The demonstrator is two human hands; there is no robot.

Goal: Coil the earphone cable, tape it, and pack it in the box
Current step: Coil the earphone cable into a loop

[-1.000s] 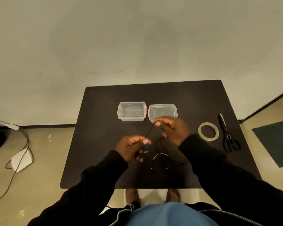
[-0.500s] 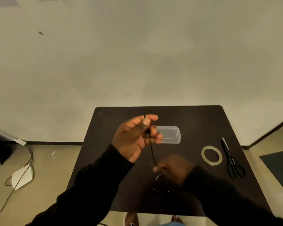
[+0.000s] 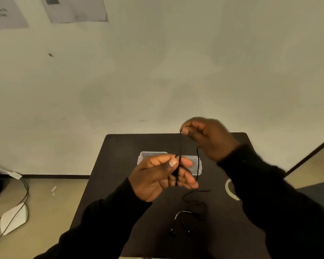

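Your left hand (image 3: 157, 176) pinches the black earphone cable (image 3: 180, 146) in a closed grip; your right hand (image 3: 208, 137) pinches it higher. Its slack trails onto the dark worktop (image 3: 116, 165), near the clear box (image 3: 151, 155). Behind is a pale wall (image 3: 157, 62) with taped papers (image 3: 73, 8).

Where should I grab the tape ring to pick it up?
Pinch the tape ring across its flat band, probably at its left edge, coming from above. It lies flat on the table, and the right arm's sleeve hides its other side, so only that left arc is reachable.
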